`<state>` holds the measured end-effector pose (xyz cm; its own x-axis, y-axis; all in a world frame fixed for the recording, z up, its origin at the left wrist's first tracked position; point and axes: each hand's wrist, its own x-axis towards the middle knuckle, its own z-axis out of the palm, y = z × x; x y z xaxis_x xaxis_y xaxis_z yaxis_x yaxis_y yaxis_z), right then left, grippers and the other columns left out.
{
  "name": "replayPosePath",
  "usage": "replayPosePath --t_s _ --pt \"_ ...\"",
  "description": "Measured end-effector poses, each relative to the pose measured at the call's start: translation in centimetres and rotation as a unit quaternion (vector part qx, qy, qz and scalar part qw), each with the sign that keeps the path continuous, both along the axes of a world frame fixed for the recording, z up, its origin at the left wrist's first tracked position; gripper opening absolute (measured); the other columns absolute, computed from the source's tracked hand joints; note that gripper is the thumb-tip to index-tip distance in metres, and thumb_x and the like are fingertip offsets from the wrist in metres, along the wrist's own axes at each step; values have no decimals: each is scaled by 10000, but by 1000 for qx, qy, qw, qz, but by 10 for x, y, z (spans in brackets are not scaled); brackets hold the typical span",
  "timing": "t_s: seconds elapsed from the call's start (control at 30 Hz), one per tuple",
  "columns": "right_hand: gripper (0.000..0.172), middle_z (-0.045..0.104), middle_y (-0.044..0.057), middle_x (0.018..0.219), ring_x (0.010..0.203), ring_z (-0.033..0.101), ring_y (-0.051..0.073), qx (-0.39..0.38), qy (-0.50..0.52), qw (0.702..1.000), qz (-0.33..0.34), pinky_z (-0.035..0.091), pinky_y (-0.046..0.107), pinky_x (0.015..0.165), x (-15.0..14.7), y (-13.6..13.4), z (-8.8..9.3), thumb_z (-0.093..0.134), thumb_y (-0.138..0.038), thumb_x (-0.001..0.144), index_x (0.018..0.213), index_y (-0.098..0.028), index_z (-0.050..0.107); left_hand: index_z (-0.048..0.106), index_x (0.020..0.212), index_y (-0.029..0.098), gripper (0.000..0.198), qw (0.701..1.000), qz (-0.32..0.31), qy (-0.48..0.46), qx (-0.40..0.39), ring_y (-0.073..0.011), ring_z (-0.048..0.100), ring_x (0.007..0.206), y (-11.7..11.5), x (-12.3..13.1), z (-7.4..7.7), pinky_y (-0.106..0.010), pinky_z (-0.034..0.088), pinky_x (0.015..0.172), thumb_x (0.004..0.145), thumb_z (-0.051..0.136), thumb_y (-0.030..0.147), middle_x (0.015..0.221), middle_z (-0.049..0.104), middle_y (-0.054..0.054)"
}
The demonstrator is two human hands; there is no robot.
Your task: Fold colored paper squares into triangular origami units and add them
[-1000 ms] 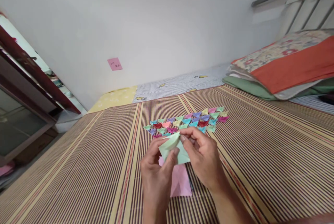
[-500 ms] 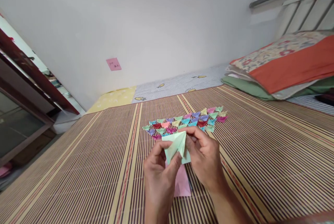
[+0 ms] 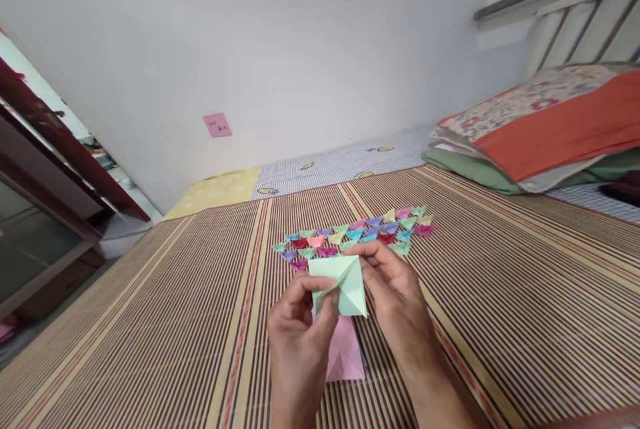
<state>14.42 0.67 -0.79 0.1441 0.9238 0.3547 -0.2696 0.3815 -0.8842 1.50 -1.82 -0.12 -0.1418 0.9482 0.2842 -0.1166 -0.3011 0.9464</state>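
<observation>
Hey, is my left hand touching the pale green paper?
Touching. The head view shows it: the left hand's thumb and index finger pinch the folded pale green paper, overlapping its front.

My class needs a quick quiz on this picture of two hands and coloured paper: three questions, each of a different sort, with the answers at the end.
1. Multiple choice: what colour is the folded paper between the left hand and the right hand? A red; B pale green; C purple.
2. True or false: the small folded papers lie in rows beyond the hands.
3. Fill the gap: nearer the wearer than those rows, over the striped mat, lies a ____ sheet.

Key: 1 B; 2 true; 3 pink.
</observation>
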Motion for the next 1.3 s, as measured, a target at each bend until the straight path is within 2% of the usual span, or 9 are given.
replayPosePath --t_s 0.23,0.37,0.47,0.6,0.8,1.0,1.17,1.3 --pt "220 633 -4 755 673 610 155 -26 -18 999 -33 484 234 590 0 -3 2 637 -432 984 960 -223 701 750 817 177 90 1000 3 -4 -11 -161 631 753 3 -2 -3 -244 521 701 813 806 248 782 699 -25" --pt "330 624 1 730 668 595 161 -37 -29 999 -10 489 250 607 1 -3 4 586 -506 1001 918 -214 715 751 820 191 38 999 6 35 10 -176 637 781 4 -5 -5 -262 508 716 826 775 220 810 696 -22" --pt "269 617 -9 711 641 585 152 -26 -39 999 13 473 240 571 0 -1 3 677 -470 947 908 -206 712 754 796 202 48 995 31 90 36 -177 626 759 4 -5 -4 -264 486 698 841 749 215 775 680 -12" --pt "219 653 -3 724 624 598 149 -14 -55 998 -3 470 238 547 0 1 1 706 -415 926 891 -199 708 739 756 205 102 990 54 122 55 -176 617 729 4 -2 -3 -270 486 684 856 736 228 753 668 -11" --pt "238 709 22 794 759 683 178 -17 -32 999 7 534 257 669 4 0 6 655 -424 962 918 -201 724 784 811 208 80 995 64 62 52 -216 666 794 9 -3 -6 -305 549 717 815 786 288 819 715 -49" --pt "235 673 10 736 662 630 160 -23 -54 998 3 522 254 605 7 3 4 703 -422 919 859 -194 713 801 823 199 137 996 69 34 39 -195 660 752 8 -7 -9 -272 555 663 782 838 324 836 725 -51" --pt "240 616 -10 714 657 585 147 -18 -86 996 18 478 245 597 8 4 -1 660 -406 961 841 -198 670 827 921 194 213 998 52 -40 -16 -140 644 656 8 -10 -14 -217 541 604 798 849 366 759 731 -23" --pt "246 559 -26 705 650 523 136 -21 -122 992 39 430 246 587 8 1 -2 632 -394 986 832 -202 638 828 877 190 227 990 74 -109 -39 -128 653 629 11 -10 -13 -207 549 585 746 895 364 715 729 -12"
